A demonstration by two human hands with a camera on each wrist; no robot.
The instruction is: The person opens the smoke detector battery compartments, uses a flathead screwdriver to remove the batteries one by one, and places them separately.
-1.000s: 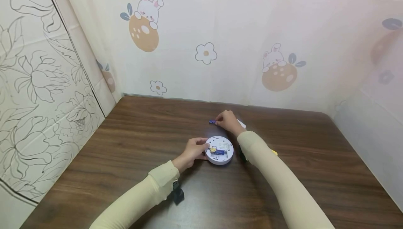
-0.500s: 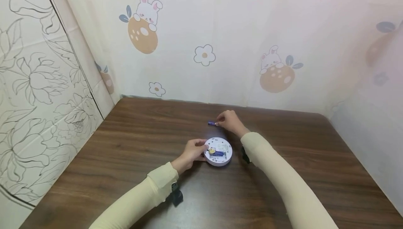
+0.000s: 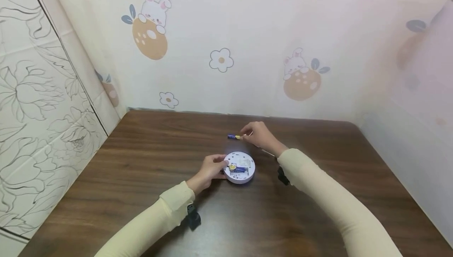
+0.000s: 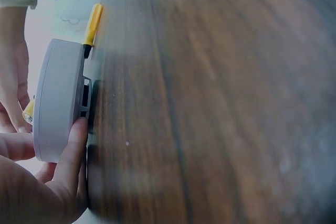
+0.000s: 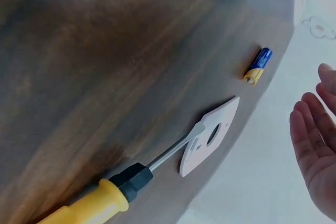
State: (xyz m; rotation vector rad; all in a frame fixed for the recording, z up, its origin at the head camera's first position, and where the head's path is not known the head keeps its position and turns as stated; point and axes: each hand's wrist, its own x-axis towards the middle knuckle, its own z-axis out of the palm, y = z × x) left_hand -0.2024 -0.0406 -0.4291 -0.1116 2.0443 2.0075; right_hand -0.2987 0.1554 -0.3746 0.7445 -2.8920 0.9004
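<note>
My left hand (image 3: 211,167) grips the left edge of a round white device (image 3: 249,158), thumb on its top face. A blue and yellow battery (image 3: 239,169) lies in the open compartment of that face. In the left wrist view, the yellow end of a battery (image 4: 29,113) shows above the face. Behind the device, a second battery (image 5: 259,65) lies on the table. Close beside it is my right hand (image 3: 257,134), its fingers loosely bent and apart from the battery in the right wrist view, holding nothing.
A yellow-handled screwdriver (image 5: 100,203) lies on the brown wooden table (image 3: 148,151), its metal tip over a small white cover plate (image 5: 210,139). Printed cloth (image 3: 247,25) hangs behind the table's far edge, and a patterned panel (image 3: 35,92) stands at the left.
My right fingers have drawn back slightly to the right, uncovering the yellow end of the battery on the table. The head view has shifted a little; my left hand still holds the device.
</note>
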